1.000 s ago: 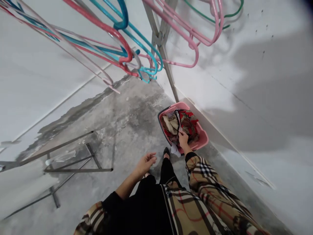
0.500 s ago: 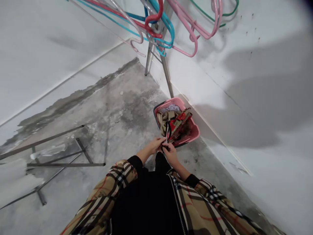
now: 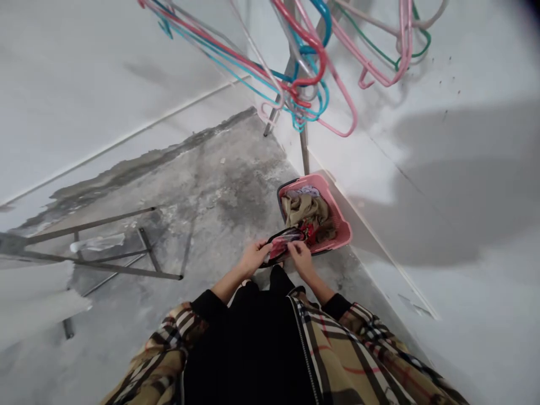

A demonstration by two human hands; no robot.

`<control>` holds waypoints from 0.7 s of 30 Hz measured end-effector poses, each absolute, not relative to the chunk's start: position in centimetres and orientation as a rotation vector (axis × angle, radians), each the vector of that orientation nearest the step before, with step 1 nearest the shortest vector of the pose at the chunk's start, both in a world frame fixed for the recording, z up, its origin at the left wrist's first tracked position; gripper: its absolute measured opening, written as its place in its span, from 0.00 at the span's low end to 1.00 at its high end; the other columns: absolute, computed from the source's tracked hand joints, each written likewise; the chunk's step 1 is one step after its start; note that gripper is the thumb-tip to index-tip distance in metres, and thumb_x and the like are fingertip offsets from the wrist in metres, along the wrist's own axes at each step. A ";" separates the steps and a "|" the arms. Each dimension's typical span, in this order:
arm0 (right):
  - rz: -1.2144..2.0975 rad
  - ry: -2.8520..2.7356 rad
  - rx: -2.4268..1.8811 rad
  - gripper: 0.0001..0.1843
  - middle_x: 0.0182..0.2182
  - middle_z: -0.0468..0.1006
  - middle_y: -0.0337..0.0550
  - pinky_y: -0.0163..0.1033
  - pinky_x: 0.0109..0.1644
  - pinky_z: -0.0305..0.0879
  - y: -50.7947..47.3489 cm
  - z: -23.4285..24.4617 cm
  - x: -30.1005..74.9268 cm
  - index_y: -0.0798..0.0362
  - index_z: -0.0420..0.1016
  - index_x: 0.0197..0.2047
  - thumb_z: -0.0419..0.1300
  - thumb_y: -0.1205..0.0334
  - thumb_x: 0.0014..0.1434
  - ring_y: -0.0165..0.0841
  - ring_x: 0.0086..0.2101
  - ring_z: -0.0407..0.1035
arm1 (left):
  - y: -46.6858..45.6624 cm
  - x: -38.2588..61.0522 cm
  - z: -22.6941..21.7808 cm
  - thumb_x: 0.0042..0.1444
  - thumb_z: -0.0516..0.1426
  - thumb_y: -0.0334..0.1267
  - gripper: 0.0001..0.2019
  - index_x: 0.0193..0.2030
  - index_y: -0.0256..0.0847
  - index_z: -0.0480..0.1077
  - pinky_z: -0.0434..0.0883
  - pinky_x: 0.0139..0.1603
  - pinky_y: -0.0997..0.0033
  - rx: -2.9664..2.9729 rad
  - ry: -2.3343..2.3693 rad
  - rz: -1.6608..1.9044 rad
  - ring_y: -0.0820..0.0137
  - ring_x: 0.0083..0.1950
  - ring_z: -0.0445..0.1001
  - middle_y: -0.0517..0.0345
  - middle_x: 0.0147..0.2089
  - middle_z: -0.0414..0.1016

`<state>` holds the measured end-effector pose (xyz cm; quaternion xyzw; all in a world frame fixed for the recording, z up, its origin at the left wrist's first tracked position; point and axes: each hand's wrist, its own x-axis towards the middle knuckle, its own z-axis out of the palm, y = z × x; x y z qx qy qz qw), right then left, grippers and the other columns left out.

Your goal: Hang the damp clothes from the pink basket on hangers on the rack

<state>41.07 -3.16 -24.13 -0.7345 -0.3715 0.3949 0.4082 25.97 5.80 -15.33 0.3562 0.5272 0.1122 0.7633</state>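
Between my two hands stretches a red garment with dark edging, its far part trailing into the basket. My left hand is closed on its near left end. On its right side my right hand pinches the cloth. Just beyond them, on the floor against the wall, stands a pink plastic laundry basket with a dark handle. Inside it lie a crumpled khaki cloth and a pale lilac cloth. The garment's exact kind is hard to make out.
Red, blue, pink and green plastic hangers hang above the basket at head height. A metal stand leg reaches the floor behind it. To the left, a metal frame sits on the concrete floor. A white wall rises on the right.
My hands have moved apart, the left one leftward, spreading the red garment between them. More of the khaki cloth now shows in the basket. The view has shifted, lowering the hangers in it.
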 end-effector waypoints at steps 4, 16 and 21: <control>0.923 -0.998 -2.019 0.26 0.51 0.72 0.52 0.46 0.58 0.60 0.0 -25.0 42.2 0.53 0.73 0.53 0.63 0.57 0.50 0.42 0.51 0.65 | 5.2 23.1 -10.9 0.49 0.64 0.50 0.17 0.36 0.38 0.77 0.62 0.29 0.75 0.874 1.086 0.249 0.75 0.27 0.67 0.60 0.30 0.76; 0.862 -1.369 -1.958 0.27 0.45 0.81 0.44 0.45 0.57 0.65 8.7 -13.6 41.2 0.50 0.80 0.47 0.55 0.77 0.45 0.41 0.48 0.73 | 10.6 6.5 0.3 0.54 0.59 0.45 0.14 0.44 0.42 0.80 0.72 0.44 0.66 1.590 1.358 0.680 0.62 0.40 0.77 0.54 0.40 0.81; 1.036 -1.337 -1.547 0.22 0.36 0.82 0.44 0.38 0.41 0.73 11.9 -3.3 37.9 0.58 0.79 0.45 0.56 0.72 0.46 0.33 0.35 0.75 | 11.9 -0.4 3.4 0.55 0.54 0.39 0.16 0.46 0.44 0.80 0.70 0.46 0.67 2.136 1.851 0.686 0.61 0.42 0.77 0.53 0.39 0.81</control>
